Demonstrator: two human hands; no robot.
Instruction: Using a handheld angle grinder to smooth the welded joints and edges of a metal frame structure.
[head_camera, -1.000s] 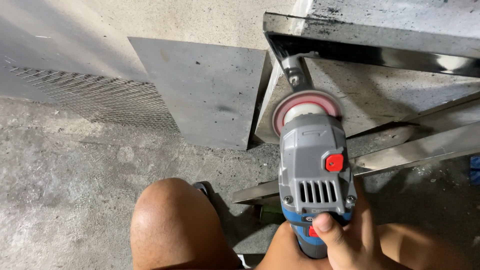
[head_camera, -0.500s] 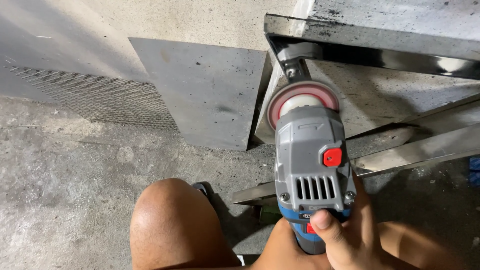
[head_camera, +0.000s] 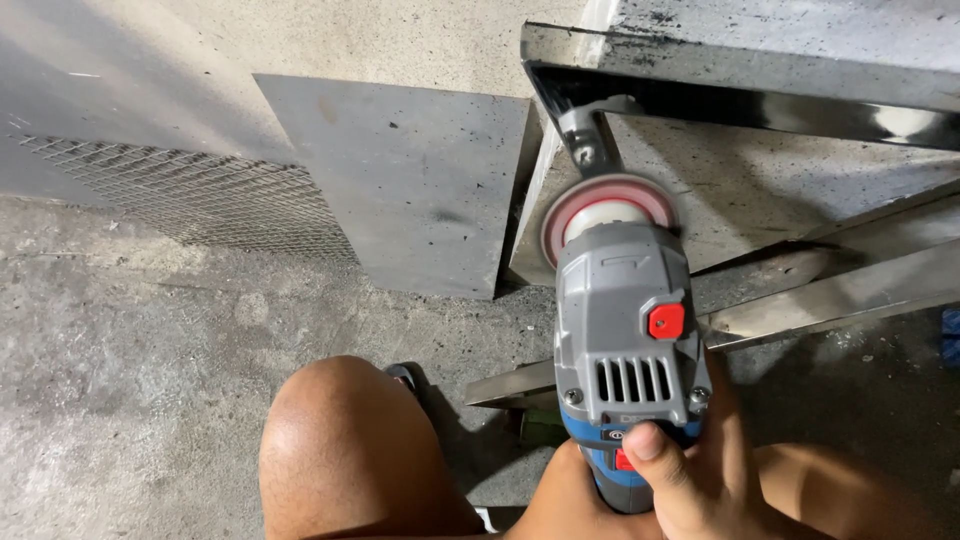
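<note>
The right hand (head_camera: 690, 480) is clamped around the rear grip of a grey and blue angle grinder (head_camera: 628, 350), thumb on top. The left hand seems to lie beneath it, mostly hidden. Ahead of the hand, the red disc (head_camera: 600, 212) meets a steel bracket (head_camera: 588, 145) under the metal frame (head_camera: 740, 100).

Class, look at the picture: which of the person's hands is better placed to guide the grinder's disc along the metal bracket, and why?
Probably the right hand: it grips the grinder from behind, thumb on top, with the disc right at the bracket. A left hand cannot be made out clearly.
</note>
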